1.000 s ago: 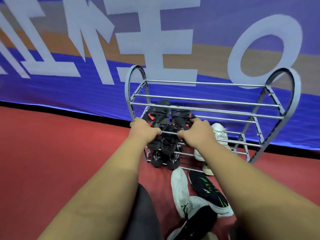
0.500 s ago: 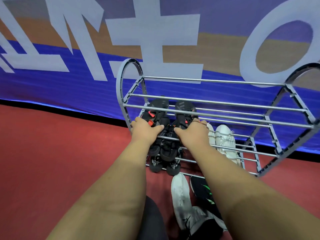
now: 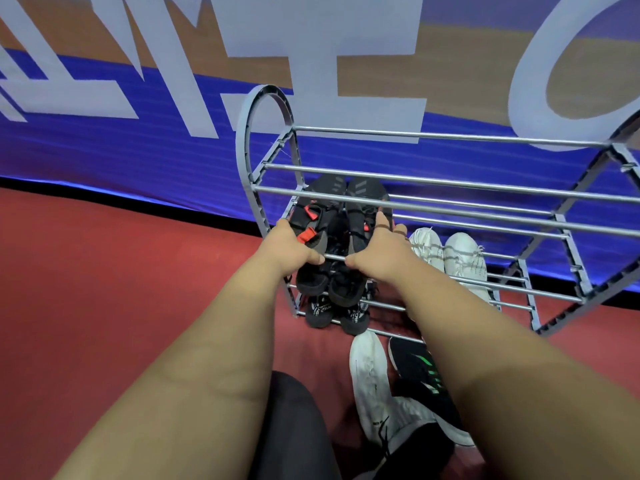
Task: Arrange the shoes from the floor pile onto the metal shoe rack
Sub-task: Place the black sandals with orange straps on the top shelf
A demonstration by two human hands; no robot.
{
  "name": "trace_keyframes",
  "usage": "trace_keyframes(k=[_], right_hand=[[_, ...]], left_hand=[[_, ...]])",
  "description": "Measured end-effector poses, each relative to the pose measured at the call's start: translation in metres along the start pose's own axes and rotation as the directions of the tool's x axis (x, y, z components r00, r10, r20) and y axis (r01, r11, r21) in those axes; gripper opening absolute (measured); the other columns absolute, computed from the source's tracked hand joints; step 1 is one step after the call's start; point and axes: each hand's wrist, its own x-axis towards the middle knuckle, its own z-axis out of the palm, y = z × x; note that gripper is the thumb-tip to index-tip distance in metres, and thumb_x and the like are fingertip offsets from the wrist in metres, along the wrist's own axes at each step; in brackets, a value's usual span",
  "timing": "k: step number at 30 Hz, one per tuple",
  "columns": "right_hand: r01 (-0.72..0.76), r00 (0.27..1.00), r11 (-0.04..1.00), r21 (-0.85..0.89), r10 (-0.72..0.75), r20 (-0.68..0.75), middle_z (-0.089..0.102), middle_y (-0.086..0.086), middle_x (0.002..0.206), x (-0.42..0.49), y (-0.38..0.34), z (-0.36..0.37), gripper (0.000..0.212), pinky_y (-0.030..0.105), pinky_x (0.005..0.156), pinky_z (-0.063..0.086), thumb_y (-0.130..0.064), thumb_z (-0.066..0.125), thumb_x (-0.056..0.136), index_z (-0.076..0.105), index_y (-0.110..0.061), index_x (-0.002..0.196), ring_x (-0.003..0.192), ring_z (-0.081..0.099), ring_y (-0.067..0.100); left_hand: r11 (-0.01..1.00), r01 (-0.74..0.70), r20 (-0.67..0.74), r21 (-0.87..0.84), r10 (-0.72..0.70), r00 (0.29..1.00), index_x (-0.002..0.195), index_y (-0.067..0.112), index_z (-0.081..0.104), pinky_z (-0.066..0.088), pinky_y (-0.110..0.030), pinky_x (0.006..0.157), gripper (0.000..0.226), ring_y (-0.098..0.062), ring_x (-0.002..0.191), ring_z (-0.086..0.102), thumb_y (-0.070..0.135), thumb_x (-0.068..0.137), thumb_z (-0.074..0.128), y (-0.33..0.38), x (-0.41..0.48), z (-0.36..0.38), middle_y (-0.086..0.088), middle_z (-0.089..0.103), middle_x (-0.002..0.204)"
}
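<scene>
Hands at frame centre: left hand [image 3: 294,247] and right hand [image 3: 377,249] side by side, each gripping one shoe of pair of black strap sandals with orange-red tabs [image 3: 322,220], thumbs under near ends. Sandals sit on middle tier of grey metal tube shoe rack [image 3: 450,183], at rack's left end. Pair of white lace-up sneakers [image 3: 460,258] just right of hands, one tier lower. Black shoes with white print [image 3: 318,311] on bottom tier. White sneaker [image 3: 370,379] and black sneaker with green stripes [image 3: 422,372] on red floor [image 3: 104,271], lower centre. Blue banner with white lettering [image 3: 138,150] behind rack.
</scene>
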Motion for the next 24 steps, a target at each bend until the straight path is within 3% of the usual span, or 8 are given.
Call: trace_keyframes(k=[3, 5, 6, 8, 10, 14, 20, 24], right_hand=[[0.052, 0.999, 0.997, 0.058, -0.051, -0.011, 0.029, 0.023, 0.152, 0.000, 0.001, 0.001, 0.111, 0.041, 0.099, 0.051, -0.042, 0.081, 0.073, 0.022, -0.020, 0.164, 0.132, 0.052, 0.043], [0.085, 0.996, 0.992, 0.090, -0.083, -0.033, 0.036, 0.020, 0.145, -0.002, -0.002, 0.003, 0.098, 0.037, 0.086, 0.050, -0.041, 0.080, 0.074, 0.032, -0.019, 0.157, 0.116, 0.058, 0.036], [0.099, 0.994, 0.990, 0.098, -0.095, -0.047, 0.038, 0.019, 0.143, -0.003, -0.003, 0.004, 0.096, 0.036, 0.083, 0.049, -0.040, 0.080, 0.074, 0.034, -0.018, 0.155, 0.108, 0.057, 0.032], [0.121, 0.991, 0.985, 0.126, -0.112, -0.076, 0.041, 0.018, 0.143, -0.004, -0.006, 0.008, 0.100, 0.036, 0.082, 0.049, -0.039, 0.083, 0.075, 0.032, -0.017, 0.158, 0.101, 0.054, 0.029], [0.147, 0.986, 0.980, 0.134, -0.134, -0.099, 0.043, 0.019, 0.145, -0.005, -0.006, 0.012, 0.104, 0.038, 0.088, 0.051, -0.043, 0.083, 0.076, 0.029, -0.016, 0.161, 0.110, 0.056, 0.032], [0.184, 0.980, 0.970, 0.162, -0.168, -0.105, 0.052, 0.018, 0.144, -0.005, -0.002, 0.011, 0.101, 0.040, 0.094, 0.052, -0.049, 0.085, 0.079, 0.033, -0.014, 0.159, 0.120, 0.056, 0.031], [0.235, 0.964, 0.966, 0.109, -0.218, -0.153, 0.050, 0.014, 0.133, -0.005, 0.001, 0.012, 0.071, 0.034, 0.085, 0.046, -0.049, 0.081, 0.088, 0.049, -0.014, 0.140, 0.119, 0.056, 0.029], [0.229, 0.964, 0.969, 0.087, -0.214, -0.157, 0.047, 0.018, 0.149, -0.005, -0.002, 0.014, 0.088, 0.039, 0.100, 0.050, -0.055, 0.080, 0.089, 0.041, -0.009, 0.154, 0.132, 0.053, 0.033]], left_hand=[[0.994, -0.059, -0.042, -0.095, 0.055, 0.998, 0.145, 0.017, 0.041, 0.046, -0.024, 0.081, 0.088, -0.018, 0.110, 0.056, 0.024, 0.076, 0.095, -0.005, 0.001, 0.000, 0.017, 0.054, 0.117], [0.980, -0.074, -0.055, -0.182, 0.065, 0.996, 0.137, 0.024, 0.042, 0.048, -0.013, 0.067, 0.076, -0.012, 0.107, 0.064, 0.016, 0.080, 0.092, -0.004, 0.001, 0.002, 0.027, 0.057, 0.107], [0.975, -0.076, -0.055, -0.209, 0.066, 0.996, 0.136, 0.025, 0.042, 0.051, -0.012, 0.068, 0.074, -0.012, 0.109, 0.066, 0.015, 0.081, 0.091, -0.004, 0.002, 0.003, 0.023, 0.062, 0.111], [0.973, -0.072, -0.033, -0.219, 0.066, 0.997, 0.148, 0.020, 0.038, 0.055, -0.024, 0.087, 0.082, -0.020, 0.124, 0.063, 0.016, 0.084, 0.089, -0.003, 0.003, 0.006, 0.008, 0.063, 0.137], [0.979, -0.066, -0.014, -0.193, 0.064, 0.998, 0.158, 0.016, 0.029, 0.053, -0.034, 0.098, 0.095, -0.025, 0.133, 0.057, 0.019, 0.085, 0.089, -0.002, 0.003, 0.008, 0.001, 0.054, 0.152], [0.981, -0.055, -0.006, -0.185, 0.055, 0.998, 0.163, 0.017, 0.021, 0.049, -0.044, 0.112, 0.103, -0.029, 0.142, 0.050, 0.021, 0.085, 0.089, -0.002, 0.004, 0.007, -0.003, 0.047, 0.161], [0.987, -0.054, -0.024, -0.152, 0.051, 0.998, 0.165, 0.014, 0.019, 0.043, -0.035, 0.102, 0.105, -0.033, 0.148, 0.044, 0.023, 0.087, 0.088, -0.003, 0.005, 0.005, -0.010, 0.035, 0.168], [0.988, -0.046, 0.001, -0.145, 0.047, 0.999, 0.168, 0.016, 0.016, 0.044, -0.043, 0.116, 0.107, -0.032, 0.147, 0.045, 0.023, 0.088, 0.087, -0.001, 0.000, 0.002, -0.008, 0.036, 0.168]])
